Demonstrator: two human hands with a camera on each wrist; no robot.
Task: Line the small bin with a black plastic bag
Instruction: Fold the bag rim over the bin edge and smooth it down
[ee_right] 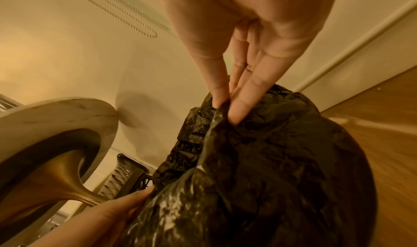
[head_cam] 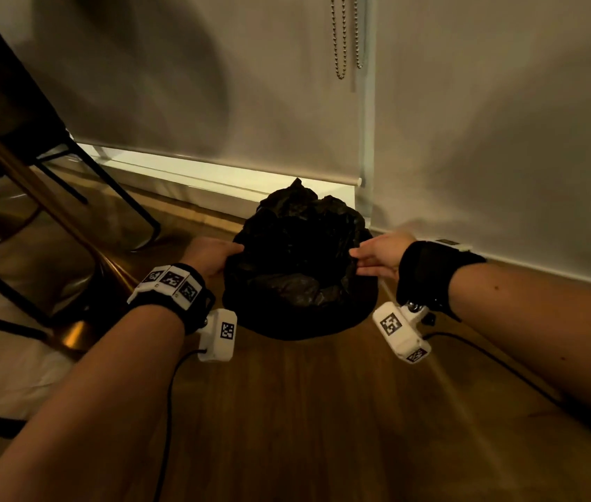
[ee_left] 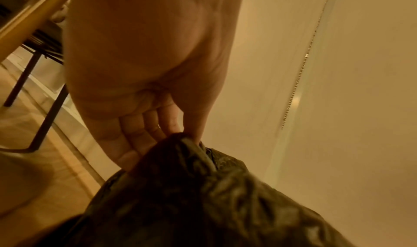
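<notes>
Pinching the black bag [head_cam: 297,255] at its left edge, the left hand [head_cam: 207,257] has thumb and fingers closed on a fold of plastic. Right hand [head_cam: 381,255] pinches the opposite edge, thumb against nearly straight fingers [ee_right: 246,97], film caught between them. Bag is crumpled and spread between both hands, draped over the bin [head_cam: 305,320], which sits on the wood floor [head_cam: 323,411] near the skirting board [head_cam: 214,182]. Bin mostly hidden by plastic; only its dark lower part shows. Chair legs [head_cam: 112,182] and a brass table base [head_cam: 80,320] to the left. Bead chain [head_cam: 344,34] hangs on the wall behind.
</notes>
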